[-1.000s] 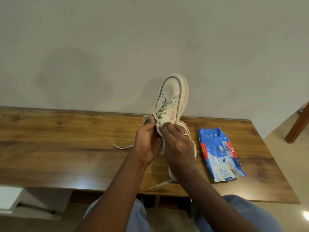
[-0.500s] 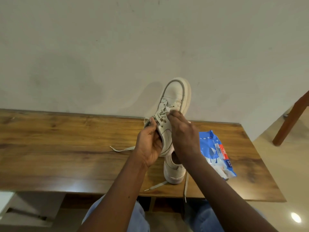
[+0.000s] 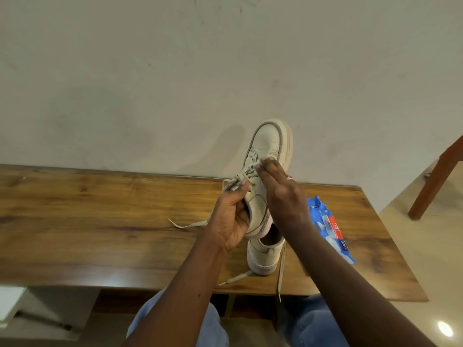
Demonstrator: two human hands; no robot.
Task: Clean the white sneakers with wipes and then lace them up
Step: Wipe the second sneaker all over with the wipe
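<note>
Lacing is partway, I judge: mid-frame, my left hand [image 3: 230, 219] grips the raised sneaker [image 3: 268, 139]. My right fingers [image 3: 269, 169] touch its lace [image 3: 246, 174], pinch unclear. The lower sneaker [image 3: 263, 256] trails loose ends.

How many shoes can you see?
2. The raised shoe is held by the left hand, toe toward the wall. The lower shoe sits on the table beneath it, partly hidden.

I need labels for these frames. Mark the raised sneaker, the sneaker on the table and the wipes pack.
raised sneaker [image 3: 268, 142], head view, on its toe cap.
sneaker on the table [image 3: 261, 256], head view, on its heel.
wipes pack [image 3: 328, 226], head view, on its centre label.
</note>
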